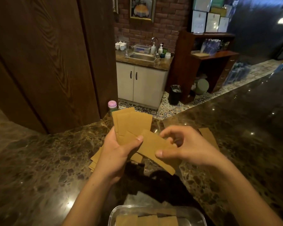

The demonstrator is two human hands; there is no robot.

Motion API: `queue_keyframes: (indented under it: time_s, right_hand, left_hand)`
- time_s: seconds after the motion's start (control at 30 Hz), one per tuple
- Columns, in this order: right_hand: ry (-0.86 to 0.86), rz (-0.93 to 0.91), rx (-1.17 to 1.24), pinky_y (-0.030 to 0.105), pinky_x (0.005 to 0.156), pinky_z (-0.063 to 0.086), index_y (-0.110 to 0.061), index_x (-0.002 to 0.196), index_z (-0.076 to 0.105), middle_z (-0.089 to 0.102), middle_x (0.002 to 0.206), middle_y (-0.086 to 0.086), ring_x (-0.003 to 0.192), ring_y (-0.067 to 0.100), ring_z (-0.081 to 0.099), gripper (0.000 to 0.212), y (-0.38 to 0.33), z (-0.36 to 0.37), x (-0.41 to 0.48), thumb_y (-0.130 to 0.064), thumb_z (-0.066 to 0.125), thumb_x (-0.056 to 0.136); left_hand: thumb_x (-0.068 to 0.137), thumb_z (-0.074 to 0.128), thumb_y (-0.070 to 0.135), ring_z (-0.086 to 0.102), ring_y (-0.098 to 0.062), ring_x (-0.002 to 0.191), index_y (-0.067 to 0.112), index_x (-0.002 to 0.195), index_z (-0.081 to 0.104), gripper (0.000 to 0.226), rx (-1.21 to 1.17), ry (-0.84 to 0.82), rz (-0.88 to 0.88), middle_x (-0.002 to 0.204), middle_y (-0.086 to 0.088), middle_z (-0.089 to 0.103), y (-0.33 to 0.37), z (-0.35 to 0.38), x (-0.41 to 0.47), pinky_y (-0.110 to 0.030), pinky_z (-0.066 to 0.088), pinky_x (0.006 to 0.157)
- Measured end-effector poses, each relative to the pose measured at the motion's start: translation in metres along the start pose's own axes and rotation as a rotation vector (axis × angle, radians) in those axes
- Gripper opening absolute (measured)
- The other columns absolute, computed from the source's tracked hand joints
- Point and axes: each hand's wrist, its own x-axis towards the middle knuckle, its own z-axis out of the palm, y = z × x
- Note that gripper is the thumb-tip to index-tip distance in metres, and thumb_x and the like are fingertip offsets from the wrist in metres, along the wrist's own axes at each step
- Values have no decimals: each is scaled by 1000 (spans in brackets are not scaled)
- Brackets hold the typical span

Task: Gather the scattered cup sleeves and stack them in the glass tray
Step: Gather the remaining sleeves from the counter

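My left hand (116, 154) grips a fanned bunch of flat brown cup sleeves (132, 123) above the marble counter. My right hand (185, 147) pinches one more sleeve (155, 149) by its lower right part, laying it across the bunch under my left thumb. Loose sleeves lie on the counter below my left hand (95, 159) and behind my right hand (209, 136). The glass tray (112, 214) sits at the near edge between my forearms, with a few sleeves (147, 220) flat inside it.
The dark marble counter (39, 160) wraps around to the right. A small jar with a pink lid (112, 106) stands at the counter's far edge by the wooden wall. Beyond are a sink cabinet (142, 82) and a black bin (174, 94) on the floor.
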Motion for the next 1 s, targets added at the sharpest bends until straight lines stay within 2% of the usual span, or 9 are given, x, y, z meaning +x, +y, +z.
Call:
queue_keyframes:
  time_s: [0.07, 0.13, 0.2, 0.3, 0.4, 0.6, 0.77, 0.87, 1.0]
  right_hand:
    - [-112, -29, -39, 45, 87, 63, -35, 102, 76, 78, 99, -7, 91, 11, 75, 29, -3, 1, 0, -46, 87, 78]
    - [-140, -45, 2, 37, 85, 61, -31, 105, 76, 79, 101, -8, 93, 9, 75, 19, -7, 4, 0, -38, 81, 88]
    - [-69, -40, 61, 30, 82, 57, -29, 113, 73, 77, 104, -9, 94, 6, 74, 20, -5, 7, 0, -34, 74, 94]
    - [176, -22, 497, 31, 75, 61, -27, 123, 66, 78, 111, -2, 96, 12, 77, 27, -4, 11, -4, -26, 69, 95]
    - [257, -30, 870, 31, 75, 64, -20, 126, 66, 80, 112, 2, 99, 19, 78, 38, -9, 25, -9, -24, 71, 88]
    - [380, -34, 842, 35, 82, 65, -21, 123, 70, 81, 110, 2, 100, 19, 79, 23, -24, 55, -8, -19, 64, 101]
    - [364, -24, 914, 32, 79, 64, -18, 120, 70, 81, 107, 5, 98, 21, 78, 28, -23, 61, -9, -18, 72, 92]
    - [417, -20, 908, 33, 77, 64, -20, 117, 70, 81, 105, 3, 96, 19, 79, 24, -20, 55, -11, -17, 72, 93]
    - [530, -68, 903, 38, 77, 65, -25, 109, 69, 81, 100, -1, 93, 19, 79, 24, -14, 36, -21, -24, 74, 86]
  left_hand:
    - [76, 77, 8, 73, -26, 100, 18, 121, 61, 49, 32, -67, -19, 107, -7, 75, 1, 3, 1, -30, 59, 74]
    - [79, 74, 13, 73, -25, 100, 17, 122, 62, 45, 6, -110, -47, 107, -7, 76, 3, 8, 0, -29, 58, 74]
    - [83, 67, 17, 72, -24, 105, 16, 124, 61, 41, -82, -120, -84, 113, -8, 76, 3, 10, -1, -32, 57, 78]
    - [80, 69, 16, 71, -26, 108, 17, 125, 60, 45, -112, -61, -65, 114, -8, 76, 4, 9, 0, -39, 58, 86]
    - [74, 74, 10, 72, -23, 105, 16, 125, 59, 53, -106, -27, -8, 111, -6, 76, 3, 13, -2, -34, 60, 84]
    - [82, 71, 13, 72, -22, 106, 18, 124, 62, 43, -97, -111, -27, 112, -7, 76, 0, 23, -8, -30, 58, 82]
    - [90, 64, 11, 70, -22, 109, 18, 126, 61, 36, -67, -160, -62, 117, -6, 74, -1, 23, -11, -33, 58, 87]
    - [90, 61, 16, 70, -26, 106, 15, 127, 62, 37, -141, -209, -128, 118, -11, 73, 1, 17, -13, -40, 58, 81]
    - [86, 67, 13, 71, -31, 107, 16, 121, 63, 36, -61, -127, -49, 112, -10, 75, 1, 14, -11, -47, 58, 85]
